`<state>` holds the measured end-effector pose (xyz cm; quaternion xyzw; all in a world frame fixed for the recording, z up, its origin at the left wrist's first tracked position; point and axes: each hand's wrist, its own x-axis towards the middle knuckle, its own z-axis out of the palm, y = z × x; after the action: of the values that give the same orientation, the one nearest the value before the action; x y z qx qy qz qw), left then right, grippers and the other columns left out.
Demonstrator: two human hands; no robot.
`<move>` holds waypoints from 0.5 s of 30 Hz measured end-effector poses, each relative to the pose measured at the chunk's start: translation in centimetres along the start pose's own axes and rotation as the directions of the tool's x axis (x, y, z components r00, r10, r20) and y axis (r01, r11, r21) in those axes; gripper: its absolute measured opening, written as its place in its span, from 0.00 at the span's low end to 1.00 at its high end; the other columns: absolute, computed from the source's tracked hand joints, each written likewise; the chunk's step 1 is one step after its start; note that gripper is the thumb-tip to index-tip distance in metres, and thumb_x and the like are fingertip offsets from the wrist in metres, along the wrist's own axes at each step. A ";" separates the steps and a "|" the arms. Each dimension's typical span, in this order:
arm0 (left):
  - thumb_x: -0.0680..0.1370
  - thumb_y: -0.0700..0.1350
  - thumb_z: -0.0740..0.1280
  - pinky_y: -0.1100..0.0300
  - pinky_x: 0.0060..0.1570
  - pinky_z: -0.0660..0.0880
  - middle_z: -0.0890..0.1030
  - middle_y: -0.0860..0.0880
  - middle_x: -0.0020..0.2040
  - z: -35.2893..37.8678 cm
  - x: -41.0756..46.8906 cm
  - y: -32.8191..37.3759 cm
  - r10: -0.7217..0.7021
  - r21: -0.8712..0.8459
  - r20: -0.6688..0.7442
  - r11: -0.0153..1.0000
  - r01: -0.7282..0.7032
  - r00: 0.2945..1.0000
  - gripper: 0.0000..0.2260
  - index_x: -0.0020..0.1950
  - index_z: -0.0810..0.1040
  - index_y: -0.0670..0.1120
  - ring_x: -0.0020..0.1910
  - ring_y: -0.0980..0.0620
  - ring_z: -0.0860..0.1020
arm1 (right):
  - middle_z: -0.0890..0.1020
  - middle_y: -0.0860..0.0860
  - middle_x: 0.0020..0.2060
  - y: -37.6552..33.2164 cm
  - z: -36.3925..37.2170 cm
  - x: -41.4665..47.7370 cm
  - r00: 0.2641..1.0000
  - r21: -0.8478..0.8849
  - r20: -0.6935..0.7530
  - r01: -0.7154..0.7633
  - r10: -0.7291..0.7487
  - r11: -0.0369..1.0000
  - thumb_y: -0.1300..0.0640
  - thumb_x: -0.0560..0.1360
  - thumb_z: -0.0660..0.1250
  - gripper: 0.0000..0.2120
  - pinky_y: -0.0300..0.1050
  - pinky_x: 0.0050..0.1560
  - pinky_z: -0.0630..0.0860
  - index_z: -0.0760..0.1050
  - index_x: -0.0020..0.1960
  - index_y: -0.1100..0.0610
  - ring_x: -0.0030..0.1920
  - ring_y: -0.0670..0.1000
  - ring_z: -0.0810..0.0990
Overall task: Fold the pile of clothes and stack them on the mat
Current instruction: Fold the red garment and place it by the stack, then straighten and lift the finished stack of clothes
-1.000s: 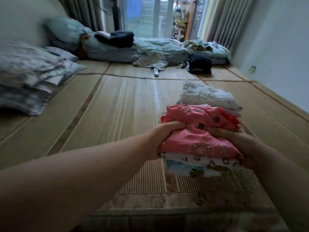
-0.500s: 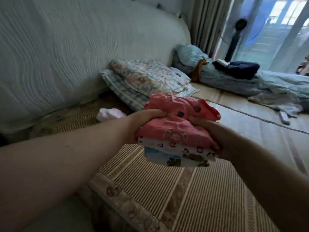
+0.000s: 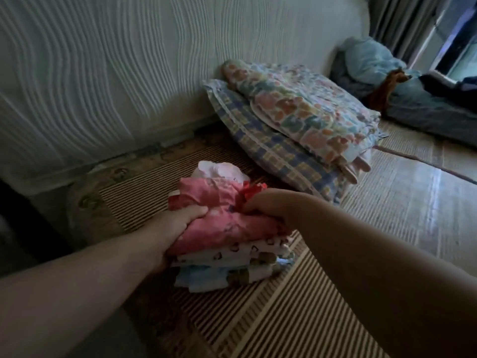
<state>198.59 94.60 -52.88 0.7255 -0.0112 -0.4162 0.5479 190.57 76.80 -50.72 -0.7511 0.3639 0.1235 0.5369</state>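
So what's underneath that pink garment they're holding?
Under the pink garment: a white printed piece, then a pale blue one. Whatever lies below them is covered.

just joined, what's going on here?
A person is gripping a stack of folded clothes from both sides, left hand and right hand. A pink piece is on top, with white patterned and light blue ones below. The stack is low at the striped mat near the wall; whether it already rests there is unclear. A white garment lies just behind, and folded quilts lie to the right.
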 end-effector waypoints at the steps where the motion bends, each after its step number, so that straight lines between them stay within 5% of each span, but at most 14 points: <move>1: 0.71 0.53 0.72 0.54 0.45 0.79 0.85 0.40 0.44 0.1 0.7 -0.3 0.013 -0.030 -0.015 0.999 -0.014 1.000 0.17 0.55 0.80 0.45 0.44 0.42 0.83 | 0.82 0.59 0.44 -0.5 0.2 1.1 1.000 -0.007 -0.012 0.020 -0.020 1.000 0.58 0.72 0.70 0.08 0.55 0.55 0.79 0.78 0.50 0.59 0.45 0.58 0.81; 5: 0.70 0.54 0.73 0.51 0.48 0.80 0.85 0.45 0.46 0.8 3.2 -0.4 0.096 -0.158 -0.161 0.980 -0.122 0.982 0.16 0.54 0.79 0.48 0.45 0.45 0.83 | 0.83 0.57 0.46 -2.5 0.1 4.7 0.982 -0.111 -0.131 0.124 -0.138 0.986 0.58 0.68 0.73 0.11 0.53 0.52 0.80 0.80 0.50 0.58 0.48 0.56 0.83; 8: 0.60 0.60 0.76 0.47 0.47 0.81 0.83 0.45 0.51 0.7 5.1 0.5 0.111 -0.236 -0.279 0.955 -0.180 0.954 0.34 0.63 0.73 0.50 0.45 0.45 0.83 | 0.81 0.52 0.46 -3.9 0.3 6.4 0.934 -0.189 -0.235 0.228 -0.270 0.955 0.54 0.68 0.75 0.16 0.40 0.42 0.76 0.79 0.54 0.56 0.45 0.51 0.80; 11: 0.54 0.63 0.76 0.45 0.48 0.80 0.81 0.45 0.54 0.4 6.0 1.8 0.101 -0.274 -0.318 0.942 -0.193 0.943 0.43 0.66 0.69 0.52 0.48 0.42 0.82 | 0.80 0.55 0.53 -5.1 0.5 7.8 0.844 -0.350 -0.354 0.280 -0.402 0.894 0.49 0.71 0.71 0.21 0.42 0.49 0.70 0.76 0.61 0.58 0.54 0.55 0.78; 15: 0.42 0.65 0.75 0.42 0.50 0.78 0.81 0.45 0.54 0.7 6.1 2.0 0.061 -0.284 -0.279 0.948 -0.143 0.958 0.51 0.65 0.69 0.55 0.48 0.39 0.81 | 0.71 0.56 0.66 -4.6 -0.1 6.8 0.765 -0.347 -0.495 0.261 -0.412 0.901 0.41 0.68 0.71 0.38 0.46 0.52 0.70 0.61 0.72 0.52 0.61 0.58 0.74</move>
<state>202.97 90.35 -54.90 0.6812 0.0885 -0.2826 0.6695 198.48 74.60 -51.28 -0.8703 0.3428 -0.1537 0.3184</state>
